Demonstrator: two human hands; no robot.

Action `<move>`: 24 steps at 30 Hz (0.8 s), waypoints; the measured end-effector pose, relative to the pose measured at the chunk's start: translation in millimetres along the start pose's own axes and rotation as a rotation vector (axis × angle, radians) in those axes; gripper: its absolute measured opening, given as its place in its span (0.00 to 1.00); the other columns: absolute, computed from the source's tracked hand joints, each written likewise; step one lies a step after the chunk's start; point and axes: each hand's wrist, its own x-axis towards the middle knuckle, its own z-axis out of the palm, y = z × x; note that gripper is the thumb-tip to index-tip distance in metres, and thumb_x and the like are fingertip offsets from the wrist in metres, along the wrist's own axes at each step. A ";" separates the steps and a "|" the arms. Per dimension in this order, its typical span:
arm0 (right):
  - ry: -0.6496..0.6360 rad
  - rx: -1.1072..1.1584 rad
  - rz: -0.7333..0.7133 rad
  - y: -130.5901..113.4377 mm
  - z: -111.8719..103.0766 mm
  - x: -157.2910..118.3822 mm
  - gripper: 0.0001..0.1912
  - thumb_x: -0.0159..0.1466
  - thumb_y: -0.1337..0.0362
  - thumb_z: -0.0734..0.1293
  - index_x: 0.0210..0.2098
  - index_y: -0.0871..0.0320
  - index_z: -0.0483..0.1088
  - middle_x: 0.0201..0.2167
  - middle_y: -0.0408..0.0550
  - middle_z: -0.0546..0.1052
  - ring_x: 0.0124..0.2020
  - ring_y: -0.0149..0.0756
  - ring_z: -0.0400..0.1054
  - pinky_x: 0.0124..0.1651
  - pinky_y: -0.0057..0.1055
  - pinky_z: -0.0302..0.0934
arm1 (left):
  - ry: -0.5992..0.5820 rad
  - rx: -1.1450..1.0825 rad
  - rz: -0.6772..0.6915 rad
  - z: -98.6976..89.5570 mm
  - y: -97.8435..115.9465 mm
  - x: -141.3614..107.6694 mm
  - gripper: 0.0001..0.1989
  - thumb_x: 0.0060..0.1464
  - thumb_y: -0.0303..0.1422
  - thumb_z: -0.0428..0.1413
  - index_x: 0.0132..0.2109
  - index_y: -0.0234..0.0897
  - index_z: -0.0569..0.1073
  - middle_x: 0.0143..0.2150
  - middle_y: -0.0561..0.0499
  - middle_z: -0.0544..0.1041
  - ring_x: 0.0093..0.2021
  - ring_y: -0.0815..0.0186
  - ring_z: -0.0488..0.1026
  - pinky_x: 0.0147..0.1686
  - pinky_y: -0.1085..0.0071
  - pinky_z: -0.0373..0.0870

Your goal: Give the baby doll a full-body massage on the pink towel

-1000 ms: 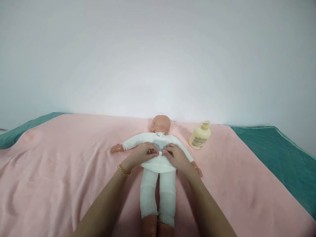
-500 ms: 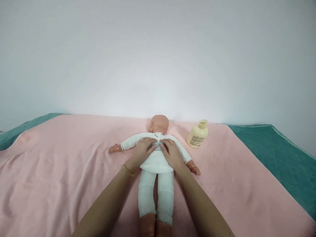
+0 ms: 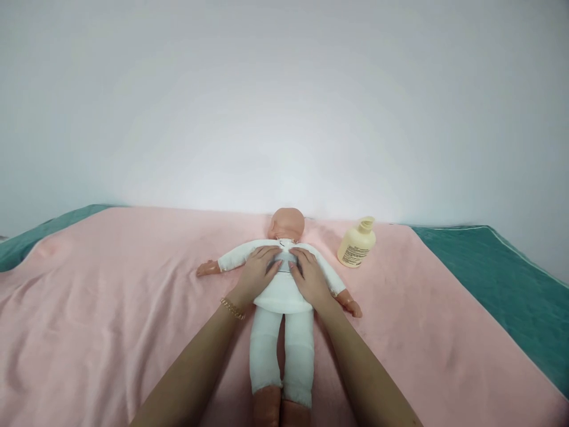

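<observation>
A baby doll (image 3: 283,296) with a white cloth body lies face down, its bald head toward the wall and its arms spread to the sides. On the left of its upper back rests my left hand (image 3: 258,271), fingers stretched out and pointing inward. My right hand (image 3: 308,273) lies flat on the other side of the back, mirroring it. Between the hands shows a grey patch (image 3: 284,263) on the doll's back. Neither hand grips anything. A gold bracelet (image 3: 233,308) circles my left wrist.
A pale yellow pump bottle (image 3: 357,244) with printed text stands to the right of the doll's head. Beneath everything spreads a pink blanket (image 3: 133,308), with a green cover (image 3: 502,284) showing at both sides. A pale wall (image 3: 284,107) rises behind.
My fingers have drawn slightly apart, so more of the grey patch shows between them. Both hands stay on the doll's back; the doll and bottle lie as before.
</observation>
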 end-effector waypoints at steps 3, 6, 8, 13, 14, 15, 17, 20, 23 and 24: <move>-0.026 0.003 0.007 2.4 0.3 0.8 0.17 0.68 0.62 0.56 0.54 0.58 0.66 0.53 0.55 0.70 0.58 0.44 0.60 0.61 0.47 0.54 | -0.032 -0.001 -0.022 0.7 -2.0 0.6 0.15 0.62 0.34 0.49 0.53 0.37 0.71 0.54 0.45 0.75 0.56 0.57 0.68 0.58 0.54 0.62; -0.052 -0.003 0.025 4.4 0.0 1.8 0.17 0.69 0.61 0.56 0.53 0.58 0.67 0.52 0.55 0.71 0.57 0.44 0.61 0.60 0.45 0.55 | -0.063 -0.010 -0.036 0.0 -2.7 0.9 0.15 0.62 0.35 0.49 0.52 0.37 0.72 0.53 0.45 0.75 0.55 0.57 0.68 0.57 0.55 0.62; -0.064 -0.010 0.032 5.0 -0.3 2.1 0.17 0.69 0.61 0.56 0.52 0.58 0.67 0.52 0.54 0.71 0.56 0.43 0.61 0.60 0.45 0.55 | -0.076 -0.010 -0.038 -0.2 -3.1 0.8 0.15 0.62 0.35 0.48 0.52 0.37 0.72 0.53 0.45 0.75 0.55 0.57 0.68 0.57 0.55 0.62; -0.059 -0.022 0.013 5.0 0.0 1.3 0.18 0.69 0.61 0.55 0.55 0.59 0.65 0.55 0.56 0.69 0.59 0.44 0.59 0.62 0.45 0.53 | -0.066 0.012 -0.028 1.8 -4.2 -0.2 0.16 0.62 0.35 0.47 0.54 0.36 0.70 0.55 0.45 0.74 0.57 0.57 0.67 0.58 0.55 0.61; -0.056 -0.023 0.006 5.1 0.3 1.0 0.19 0.69 0.61 0.55 0.56 0.59 0.65 0.56 0.56 0.68 0.60 0.44 0.58 0.62 0.45 0.52 | -0.061 0.017 -0.024 2.2 -4.3 -0.3 0.17 0.62 0.35 0.47 0.55 0.36 0.69 0.56 0.44 0.73 0.57 0.57 0.66 0.58 0.55 0.61; -0.057 -0.025 -0.002 5.3 0.7 0.8 0.20 0.69 0.61 0.55 0.57 0.60 0.64 0.57 0.56 0.67 0.61 0.43 0.57 0.63 0.45 0.52 | -0.057 0.022 -0.021 2.5 -4.4 -0.5 0.17 0.63 0.35 0.47 0.56 0.36 0.68 0.57 0.44 0.72 0.58 0.56 0.66 0.58 0.55 0.61; -0.063 -0.028 -0.009 5.8 1.4 0.8 0.21 0.69 0.61 0.54 0.58 0.60 0.63 0.59 0.56 0.66 0.62 0.44 0.56 0.64 0.46 0.51 | -0.059 0.028 -0.017 2.5 -4.5 -0.6 0.18 0.63 0.35 0.47 0.57 0.36 0.67 0.58 0.43 0.71 0.59 0.56 0.65 0.58 0.55 0.60; -0.082 -0.038 0.006 7.0 1.8 1.9 0.21 0.69 0.60 0.54 0.58 0.61 0.63 0.58 0.57 0.67 0.62 0.43 0.56 0.64 0.46 0.50 | -0.072 0.032 -0.026 1.9 -4.8 -0.4 0.18 0.63 0.35 0.47 0.57 0.36 0.68 0.58 0.44 0.72 0.59 0.56 0.65 0.58 0.55 0.60; -0.097 -0.046 0.023 7.7 1.6 3.2 0.21 0.69 0.60 0.54 0.57 0.62 0.64 0.57 0.57 0.68 0.61 0.44 0.57 0.64 0.46 0.51 | -0.083 0.033 -0.035 1.5 -5.3 0.1 0.18 0.63 0.36 0.47 0.57 0.36 0.68 0.57 0.44 0.73 0.58 0.56 0.65 0.59 0.55 0.60; -0.099 -0.047 0.024 7.9 1.5 3.4 0.21 0.69 0.60 0.54 0.57 0.62 0.64 0.57 0.57 0.68 0.61 0.44 0.57 0.64 0.46 0.51 | -0.085 0.034 -0.036 1.6 -5.7 0.1 0.18 0.63 0.36 0.47 0.57 0.36 0.69 0.57 0.44 0.73 0.58 0.56 0.65 0.59 0.55 0.60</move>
